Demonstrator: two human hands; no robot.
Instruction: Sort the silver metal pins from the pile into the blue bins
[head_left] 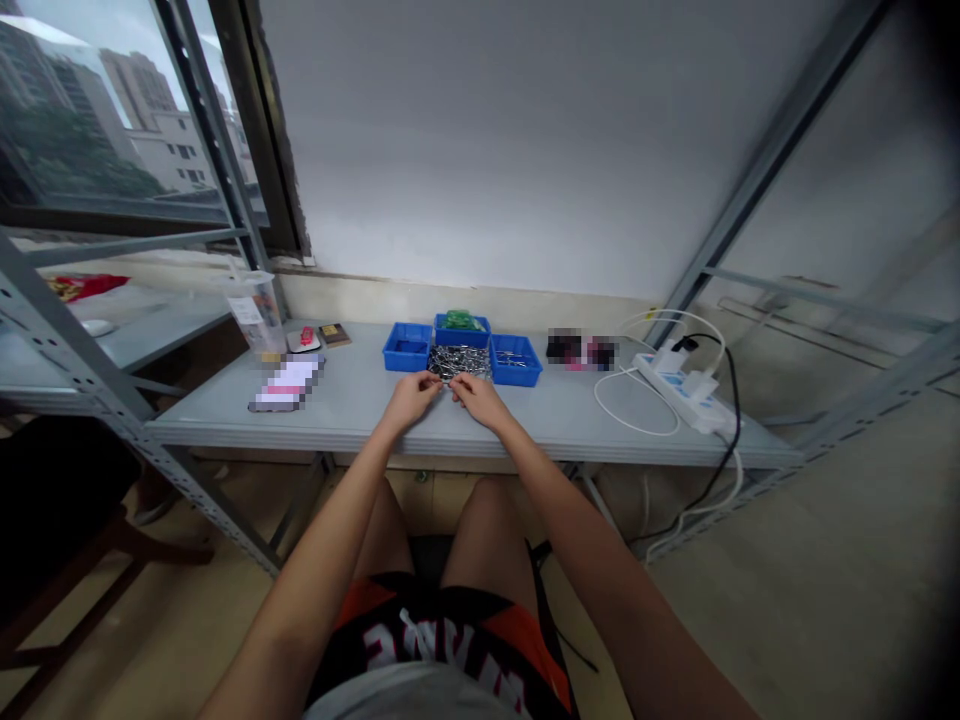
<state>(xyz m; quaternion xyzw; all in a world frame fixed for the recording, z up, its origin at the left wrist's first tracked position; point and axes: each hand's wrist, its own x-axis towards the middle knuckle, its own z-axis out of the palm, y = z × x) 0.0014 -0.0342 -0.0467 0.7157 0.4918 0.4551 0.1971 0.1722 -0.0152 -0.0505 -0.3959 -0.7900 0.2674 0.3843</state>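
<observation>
My left hand (414, 396) and my right hand (478, 397) face each other just above the near side of a pile of small shiny metal pieces (459, 360). Fingers and thumb are pinched together on both hands, the tips only a little apart. Something thin and metallic may lie between them, too small to make out. Around the pile stand a left blue bin (406, 360), a back blue bin (472, 338) holding green packets (460, 319), and a right blue bin (517, 375) with thin metal pieces inside.
On the grey table (360, 415) at left are a phone (289, 385), a clear plastic cup (255, 315) and a small red item (306, 336). A power strip (686, 395) with plugs and looping cables occupies the right end. Metal posts frame both sides.
</observation>
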